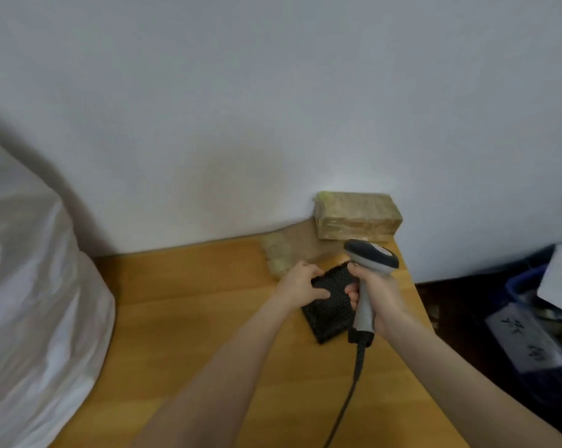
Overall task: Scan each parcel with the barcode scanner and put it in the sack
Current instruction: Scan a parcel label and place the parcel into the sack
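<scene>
Wooden table point(192, 318) meets white wall point(273, 92); right of centre your left hand point(300, 284) grips the black dotted parcel point(329, 305), likely steadying it for reading, while your right hand point(379, 295) clasps the scanner point(371, 253) beside it. At frame left the sack point(31, 286) bulges.

A: What views do we have?
B: One. Head cam, wide-angle, facing forward and down. We're close over the table point(192, 318). Left hand point(300, 282) and right hand point(379, 292) sit near, low centre-right. The wall point(273, 92) fills our upper half.
</scene>
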{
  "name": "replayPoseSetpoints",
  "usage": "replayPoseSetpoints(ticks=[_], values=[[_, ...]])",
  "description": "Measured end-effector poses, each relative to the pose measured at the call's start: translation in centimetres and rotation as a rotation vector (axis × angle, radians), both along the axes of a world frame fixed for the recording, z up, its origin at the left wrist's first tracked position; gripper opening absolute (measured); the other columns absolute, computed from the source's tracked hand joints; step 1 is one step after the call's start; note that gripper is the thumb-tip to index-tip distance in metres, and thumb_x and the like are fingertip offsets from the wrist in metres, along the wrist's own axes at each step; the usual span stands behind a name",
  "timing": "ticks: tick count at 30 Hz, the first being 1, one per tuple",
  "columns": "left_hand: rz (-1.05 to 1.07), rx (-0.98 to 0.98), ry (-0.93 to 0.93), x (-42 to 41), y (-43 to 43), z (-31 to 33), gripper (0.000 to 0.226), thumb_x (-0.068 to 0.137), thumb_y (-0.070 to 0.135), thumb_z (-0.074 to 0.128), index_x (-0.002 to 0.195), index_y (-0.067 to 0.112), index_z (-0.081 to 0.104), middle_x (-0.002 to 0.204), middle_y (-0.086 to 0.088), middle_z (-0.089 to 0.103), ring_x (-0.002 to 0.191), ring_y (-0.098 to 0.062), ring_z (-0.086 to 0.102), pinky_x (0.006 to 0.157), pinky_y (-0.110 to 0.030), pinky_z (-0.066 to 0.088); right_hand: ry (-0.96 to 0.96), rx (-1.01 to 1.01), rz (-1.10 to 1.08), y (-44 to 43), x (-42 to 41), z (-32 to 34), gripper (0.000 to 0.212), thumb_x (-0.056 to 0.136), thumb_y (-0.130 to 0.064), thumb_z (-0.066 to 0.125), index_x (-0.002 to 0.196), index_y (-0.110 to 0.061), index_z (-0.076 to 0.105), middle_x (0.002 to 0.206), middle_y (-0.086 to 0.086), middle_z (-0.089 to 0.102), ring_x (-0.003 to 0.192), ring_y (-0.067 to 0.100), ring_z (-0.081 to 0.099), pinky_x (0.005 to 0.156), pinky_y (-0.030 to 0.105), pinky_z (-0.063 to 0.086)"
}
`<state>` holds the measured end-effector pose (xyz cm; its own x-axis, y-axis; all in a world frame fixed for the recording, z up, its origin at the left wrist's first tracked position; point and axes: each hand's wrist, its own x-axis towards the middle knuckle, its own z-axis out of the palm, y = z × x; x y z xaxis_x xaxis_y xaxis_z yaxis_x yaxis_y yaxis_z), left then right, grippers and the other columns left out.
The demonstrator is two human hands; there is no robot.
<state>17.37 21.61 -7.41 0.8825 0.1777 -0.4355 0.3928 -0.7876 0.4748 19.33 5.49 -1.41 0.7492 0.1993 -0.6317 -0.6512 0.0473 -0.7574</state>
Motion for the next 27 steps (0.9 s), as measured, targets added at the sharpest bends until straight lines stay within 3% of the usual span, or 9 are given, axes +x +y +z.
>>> replayPoseSetpoints(ticks=[3, 5, 8, 13, 16, 19, 21, 25, 27], values=[[-0.097, 0.054, 0.119, -0.4, -3.2, -5.9, 0.102, 0.075, 0.051, 0.076, 0.153, 0.021, 0.017, 0.158, -0.009, 0.016, 0.145, -0.029, 0.018, 0.115, -0.044, 0.025, 0.056, -0.062, -0.035, -2.2, 0.5, -2.9, 0.017, 0.089, -0.017, 0.069, 0.079, -0.004, 0.063, 0.049, 0.007, 0.059, 0.040, 0.015, 0.052, 0.041, 0.025, 0.044], [-0.159, 0.155, 0.161, -0.8, -4.5, -9.0, 0.117, 0.074, 0.058, 0.073, 0.154, 0.028, -0.006, 0.162, -0.009, -0.007, 0.148, -0.031, -0.002, 0.118, -0.052, 0.011, 0.079, -0.086, -0.043, -3.1, 0.8, -4.3, 0.020, 0.089, -0.017, 0.069, 0.076, -0.003, 0.062, 0.048, 0.007, 0.058, 0.040, 0.015, 0.052, 0.040, 0.025, 0.044], [-0.195, 0.286, 0.191, -0.9, -5.2, -11.7, 0.122, 0.073, 0.059, 0.073, 0.152, 0.031, -0.015, 0.160, -0.013, -0.013, 0.148, -0.033, -0.008, 0.117, -0.056, 0.005, 0.104, -0.089, -0.061, -3.7, 1.2, -5.8, 0.019, 0.088, -0.016, 0.070, 0.077, -0.002, 0.062, 0.050, 0.008, 0.058, 0.041, 0.016, 0.052, 0.043, 0.026, 0.044], [-0.198, 0.353, 0.135, 0.6, -4.7, -11.3, 0.093, 0.085, 0.040, 0.068, 0.154, 0.026, 0.008, 0.157, -0.015, 0.015, 0.142, -0.035, 0.021, 0.113, -0.051, 0.029, 0.112, -0.083, -0.055, -3.5, 1.7, -6.2, 0.014, 0.088, -0.015, 0.070, 0.081, -0.004, 0.063, 0.052, 0.008, 0.059, 0.044, 0.016, 0.053, 0.048, 0.028, 0.045], [-0.151, 0.229, 0.085, 1.4, -3.4, -8.8, 0.071, 0.086, 0.031, 0.066, 0.148, 0.020, 0.032, 0.140, -0.012, 0.036, 0.120, -0.031, 0.049, 0.099, -0.039, 0.045, 0.098, -0.048, -0.038, -3.1, 1.6, -5.0, 0.012, 0.088, -0.015, 0.070, 0.087, -0.005, 0.064, 0.052, 0.006, 0.060, 0.044, 0.014, 0.054, 0.048, 0.027, 0.046], [0.086, 0.059, -0.033, 2.3, -0.9, -4.9, 0.036, 0.088, 0.020, 0.062, 0.124, 0.015, 0.062, 0.113, -0.010, 0.058, 0.093, -0.025, 0.061, 0.076, -0.031, 0.050, 0.059, -0.022, -0.033, -2.3, 1.7, -3.0, 0.011, 0.088, -0.016, 0.070, 0.086, -0.006, 0.064, 0.050, 0.004, 0.060, 0.042, 0.012, 0.054, 0.045, 0.025, 0.046], [0.351, -0.159, -0.108, 2.6, 1.7, -2.0, 0.019, 0.090, 0.014, 0.060, 0.107, 0.011, 0.067, 0.102, -0.011, 0.069, 0.083, -0.021, 0.064, 0.068, -0.028, 0.052, 0.027, -0.008, -0.029, -1.5, 1.6, -1.4, 0.013, 0.088, -0.017, 0.070, 0.081, -0.007, 0.064, 0.049, 0.003, 0.059, 0.041, 0.012, 0.053, 0.044, 0.025, 0.045], [0.718, -0.570, -0.246, 1.0, 6.4, 3.2, 0.030, 0.088, 0.015, 0.069, 0.115, 0.003, 0.064, 0.110, -0.015, 0.070, 0.098, -0.028, 0.068, 0.091, -0.045, 0.054, -0.039, 0.047, 0.021, 0.0, 0.2, 1.6, 0.013, 0.087, -0.017, 0.071, 0.082, -0.006, 0.065, 0.050, 0.006, 0.060, 0.039, 0.014, 0.051, 0.041, 0.022, 0.044], [0.810, -0.709, -0.295, -0.5, 7.8, 5.0, 0.032, 0.087, 0.015, 0.070, 0.116, 0.003, 0.062, 0.108, -0.013, 0.070, 0.097, -0.027, 0.068, 0.089, -0.042, 0.055, -0.084, 0.072, 0.061, 0.8, -1.1, 2.9, 0.015, 0.087, -0.017, 0.071, 0.080, -0.006, 0.066, 0.052, 0.007, 0.060, 0.040, 0.015, 0.051, 0.042, 0.023, 0.044]])
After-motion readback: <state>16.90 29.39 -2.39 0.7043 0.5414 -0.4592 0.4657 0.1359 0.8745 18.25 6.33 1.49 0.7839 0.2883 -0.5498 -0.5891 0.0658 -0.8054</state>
